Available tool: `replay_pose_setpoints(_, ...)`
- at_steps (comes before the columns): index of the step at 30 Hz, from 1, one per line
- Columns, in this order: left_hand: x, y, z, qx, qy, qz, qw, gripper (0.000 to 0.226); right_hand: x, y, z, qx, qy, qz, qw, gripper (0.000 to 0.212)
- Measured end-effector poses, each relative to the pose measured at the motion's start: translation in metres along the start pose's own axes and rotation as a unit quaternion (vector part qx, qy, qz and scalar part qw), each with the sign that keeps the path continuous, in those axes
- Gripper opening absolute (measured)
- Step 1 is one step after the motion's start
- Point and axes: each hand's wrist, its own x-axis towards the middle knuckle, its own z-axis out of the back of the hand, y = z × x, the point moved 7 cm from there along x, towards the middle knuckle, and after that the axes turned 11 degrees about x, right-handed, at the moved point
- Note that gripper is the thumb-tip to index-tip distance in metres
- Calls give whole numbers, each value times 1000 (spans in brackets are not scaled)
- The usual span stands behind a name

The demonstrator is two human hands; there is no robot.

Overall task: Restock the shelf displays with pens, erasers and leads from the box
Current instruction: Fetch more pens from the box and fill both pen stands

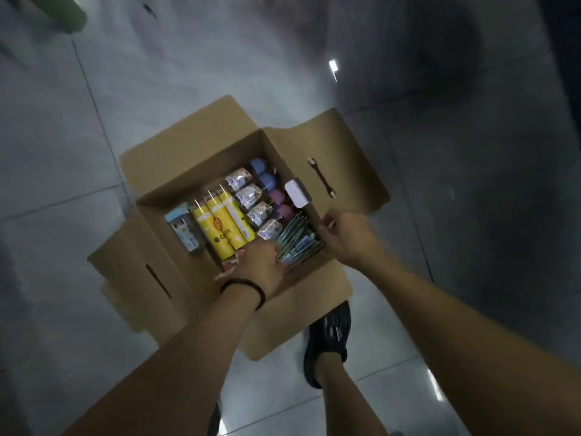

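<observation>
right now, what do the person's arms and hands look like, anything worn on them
No sleeves or gloves show: the left hand and right hand are bare, as are both arms. A thin black bracelet, seemingly beaded, circles the left wrist.

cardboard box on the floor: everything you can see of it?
The brown cardboard box stands open on the grey floor, four flaps folded outward, a slot cut in the left and right ones. Inside: yellow tubes, small packets, round blue and purple items, a white block and flat packs. The left hand reaches in over the near edge; the right hand is at the right rim; whether either holds anything is unclear. A dark shoe stands by the near flap.
</observation>
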Motion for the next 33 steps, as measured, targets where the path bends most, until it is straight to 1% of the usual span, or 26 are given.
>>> replay_pose_setpoints(2, 41, -3, -27, 32, -23, 5, 999, 31, 33, -21, -11, 49, -32, 9, 998, 17)
replay_pose_setpoints(3, 59, -6, -40, 48, -40, 4, 998, 32, 44, -30, -16, 90, -45, 10, 995, 19)
replay_pose_setpoints(4, 72, -10, -48, 63, -61, 5, 996, 31, 52, -38, -21, 149, -58, 7, 987, 22)
replay_pose_setpoints(6, 93, -17, -62, 85, -102, 10, 991, 31, 60, -55, -31, 266, -92, -9, 959, 26)
replay_pose_setpoints(8, 105, -24, -67, 105, -129, 25, 986, 34, 61, -65, -37, 324, -111, -12, 939, 26)
replay_pose_setpoints(10, 109, -26, -73, 126, -137, 41, 982, 33, 59, -69, -41, 367, -108, -6, 924, 25)
replay_pose_setpoints(13, 114, -25, -79, 131, -131, 59, 981, 34, 61, -76, -41, 404, -102, -14, 909, 24)
replay_pose_setpoints(15, 117, -25, -80, 138, -125, 54, 981, 33, 64, -80, -42, 408, -93, -22, 908, 24)
replay_pose_setpoints(18, 122, -30, -84, 164, -111, 46, 979, 42, 68, -81, -42, 406, -83, -31, 909, 25)
replay_pose_setpoints(22, 126, -34, -102, 208, -99, 35, 972, 37, 74, -80, -46, 378, -89, -31, 921, 28)
replay_pose_setpoints(25, 124, -32, -109, 186, -101, 35, 977, 41, 75, -80, -48, 375, -94, -35, 922, 28)
replay_pose_setpoints(29, 119, -33, -104, 159, -113, 11, 981, 46, 68, -85, -45, 414, -73, -55, 906, 31)
replay_pose_setpoints(31, 118, -31, -94, 88, -124, 21, 988, 34, 63, -88, -42, 429, -58, -68, 899, 31)
replay_pose_setpoints(32, 116, -27, -87, 22, -131, 39, 990, 26, 60, -89, -41, 432, -53, -75, 897, 31)
replay_pose_setpoints(33, 112, -24, -79, -51, -126, 60, 989, 22, 55, -90, -39, 433, -50, -79, 896, 30)
